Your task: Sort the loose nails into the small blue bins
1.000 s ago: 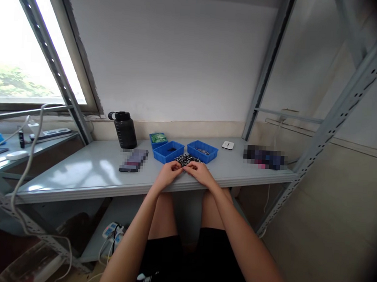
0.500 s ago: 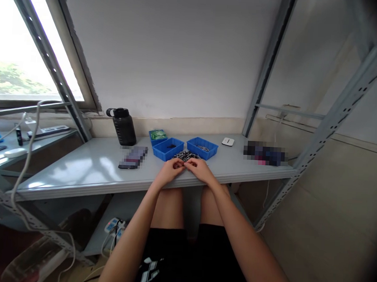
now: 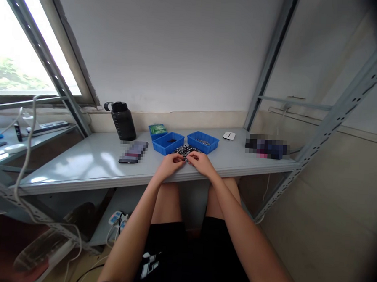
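Note:
A heap of small black and silver pieces (image 3: 185, 150) lies on the grey table (image 3: 89, 163), near its front edge. My left hand (image 3: 171, 164) is at the heap's near left side, its fingers curled together; what they hold, if anything, is too small to name. At the near right side my right hand (image 3: 200, 163) has thumb and fingers pinched, with any held piece too small to make out. Behind the left hand stands a blue tray (image 3: 161, 149) with a few dark pieces. Another blue tray (image 3: 211, 148), behind the right hand, has silver pieces in it.
A small blue box (image 3: 154, 135) with green contents stands behind the trays. On the left are a black bottle (image 3: 123, 123) and a blurred phone (image 3: 134, 152). A white device (image 3: 229, 136) and a blurred dark item (image 3: 272, 149) are on the right.
My hands, with fingertips nearly touching before, are now slightly apart. The view has shifted a little, and my legs are spread wider.

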The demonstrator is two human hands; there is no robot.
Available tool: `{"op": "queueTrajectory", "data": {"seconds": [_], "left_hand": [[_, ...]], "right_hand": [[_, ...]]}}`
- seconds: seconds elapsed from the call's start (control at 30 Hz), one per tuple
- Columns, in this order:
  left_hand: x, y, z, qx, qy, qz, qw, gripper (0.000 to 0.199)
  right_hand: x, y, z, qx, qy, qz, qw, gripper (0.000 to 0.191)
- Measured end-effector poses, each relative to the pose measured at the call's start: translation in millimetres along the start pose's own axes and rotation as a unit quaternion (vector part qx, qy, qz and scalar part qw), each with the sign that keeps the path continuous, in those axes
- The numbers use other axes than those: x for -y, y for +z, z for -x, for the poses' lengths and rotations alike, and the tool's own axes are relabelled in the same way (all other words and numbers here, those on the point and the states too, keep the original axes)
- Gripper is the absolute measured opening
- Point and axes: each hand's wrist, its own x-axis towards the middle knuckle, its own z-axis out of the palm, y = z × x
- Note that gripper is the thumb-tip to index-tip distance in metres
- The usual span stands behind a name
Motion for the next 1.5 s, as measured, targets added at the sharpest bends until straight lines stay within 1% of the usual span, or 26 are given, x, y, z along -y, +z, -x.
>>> {"op": "queueTrajectory", "data": {"seconds": [0.1, 0.23, 0.3, 0.37, 0.43, 0.5, 0.57, 0.63, 0.7, 0.8, 0.9, 1.0, 1.2, 1.33, 1.5], "left_hand": [[-1.9, -0.7, 0.4, 0.004, 0.005, 0.002, 1.000, 0.024], [-4.6, -2.0, 1.6, -0.012, 0.022, 0.007, 1.000, 0.026], [-4.8, -2.5, 2.0, -0.025, 0.020, 0.017, 0.999, 0.026], [-3.8, -2.7, 1.9, -0.035, 0.015, 0.037, 0.999, 0.027], [-2.2, -2.5, 1.7, -0.034, 0.016, 0.052, 0.998, 0.026], [-0.8, -2.1, 1.4, -0.028, 0.021, 0.060, 0.998, 0.024], [-0.3, -1.8, 1.4, -0.024, 0.015, 0.079, 0.996, 0.022], [-1.1, -1.8, 1.8, -0.020, 0.002, 0.105, 0.994, 0.021], [-3.2, -2.2, 2.4, -0.011, -0.002, 0.108, 0.994, 0.021], [-7.1, -3.1, 3.6, 0.002, 0.017, 0.052, 0.999, 0.023], [-9.0, -3.0, 4.0, 0.015, 0.030, 0.014, 0.999, 0.025], [-7.4, -1.9, 3.1, 0.016, 0.028, 0.010, 0.999, 0.026], [-1.7, -0.6, 1.5, 0.007, 0.036, 0.005, 0.999, 0.025], [-1.9, -0.3, 2.0, 0.006, 0.024, 0.001, 1.000, 0.023], [-3.4, -0.2, 2.5, 0.008, 0.025, 0.005, 1.000, 0.019]], "right_hand": [[-1.4, 0.1, -0.4, -0.002, 0.001, -0.009, 1.000, 0.021], [-1.7, -1.3, -0.8, 0.003, 0.002, -0.006, 1.000, 0.022], [-0.4, -1.9, -0.7, 0.020, -0.002, 0.001, 1.000, 0.023], [1.7, -2.0, -0.4, 0.050, -0.016, 0.017, 0.998, 0.023], [4.0, -1.5, 0.2, 0.080, -0.029, 0.038, 0.996, 0.024], [5.8, -0.9, 0.6, 0.089, -0.032, 0.056, 0.994, 0.024], [6.5, -0.4, 0.6, 0.078, -0.024, 0.057, 0.995, 0.024], [6.2, -0.4, 0.3, 0.059, -0.012, 0.035, 0.998, 0.024], [5.6, -0.5, -0.1, 0.041, -0.003, 0.010, 0.999, 0.027], [4.8, -0.4, -0.4, 0.023, 0.003, 0.005, 1.000, 0.032], [4.1, 0.3, -0.3, 0.017, -0.002, 0.026, 1.000, 0.030], [3.3, 0.9, -0.3, 0.018, -0.010, 0.040, 0.999, 0.028], [4.8, 0.5, 1.0, 0.037, -0.008, 0.028, 0.999, 0.028], [7.4, 0.1, 2.5, 0.037, -0.011, 0.048, 0.998, 0.025], [6.9, 0.4, 2.4, 0.040, -0.023, 0.046, 0.998, 0.023]]}}
